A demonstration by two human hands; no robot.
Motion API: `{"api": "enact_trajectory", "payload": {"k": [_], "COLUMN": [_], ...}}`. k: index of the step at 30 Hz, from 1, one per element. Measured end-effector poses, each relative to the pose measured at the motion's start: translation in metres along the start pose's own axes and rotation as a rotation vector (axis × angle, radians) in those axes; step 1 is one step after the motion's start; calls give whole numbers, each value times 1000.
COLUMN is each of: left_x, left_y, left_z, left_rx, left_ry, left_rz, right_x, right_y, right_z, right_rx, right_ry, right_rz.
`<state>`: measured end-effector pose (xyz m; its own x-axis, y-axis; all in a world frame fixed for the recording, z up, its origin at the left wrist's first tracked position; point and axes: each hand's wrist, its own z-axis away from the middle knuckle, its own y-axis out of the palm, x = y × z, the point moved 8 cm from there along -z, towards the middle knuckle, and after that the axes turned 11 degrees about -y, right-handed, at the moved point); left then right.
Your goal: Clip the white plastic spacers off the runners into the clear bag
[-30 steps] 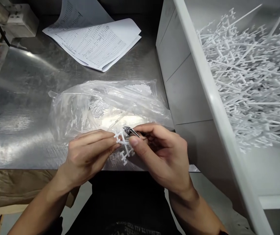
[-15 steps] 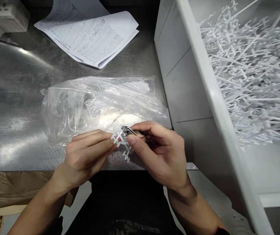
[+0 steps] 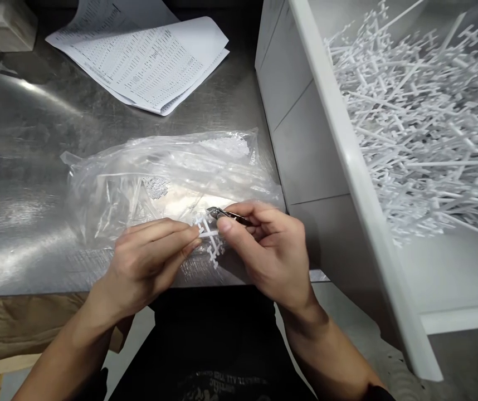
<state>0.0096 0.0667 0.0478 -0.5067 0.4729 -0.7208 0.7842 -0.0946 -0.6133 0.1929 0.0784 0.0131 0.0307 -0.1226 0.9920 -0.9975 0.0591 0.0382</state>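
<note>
Between the fingertips of my left hand (image 3: 149,253) is a white plastic sprue (image 3: 211,238) with short cross-branches, its lower end hanging free. My right hand (image 3: 272,253) grips a metal nail clipper (image 3: 233,216), thumb on the near side. The clipper's jaws are close to the upper end of the sprue; whether they touch it I cannot tell. Under and beyond both hands lies a clear plastic bag (image 3: 101,186), with small whitish pieces (image 3: 155,187) showing in the middle of it.
A white bin (image 3: 343,145) heaped with white sprues (image 3: 427,128) stands to the right. Folded printed sheets (image 3: 151,67) lie at the back of the metal table (image 3: 9,223). A pale box (image 3: 5,25) is at the far left. Brown paper-like material (image 3: 25,323) sits below the table's front edge.
The sprue has turned in my left fingers, and its lower end hangs at a different angle. The clipper has rotated slightly in my right hand. The whole view has shifted a little.
</note>
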Motion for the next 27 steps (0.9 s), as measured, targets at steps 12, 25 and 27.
{"api": "enact_trajectory", "payload": {"k": [12, 25, 27], "left_x": [-2, 1, 0], "left_y": [3, 9, 8], "left_z": [3, 4, 1], "left_rx": [13, 7, 15], "left_ry": [75, 54, 21], "left_rz": [-37, -121, -94], "right_x": [11, 15, 10], "right_y": [10, 12, 12], "right_z": [5, 10, 8], "right_rx": [132, 27, 9], "right_ry": [-64, -49, 5], "right_rz": [13, 20, -59]}}
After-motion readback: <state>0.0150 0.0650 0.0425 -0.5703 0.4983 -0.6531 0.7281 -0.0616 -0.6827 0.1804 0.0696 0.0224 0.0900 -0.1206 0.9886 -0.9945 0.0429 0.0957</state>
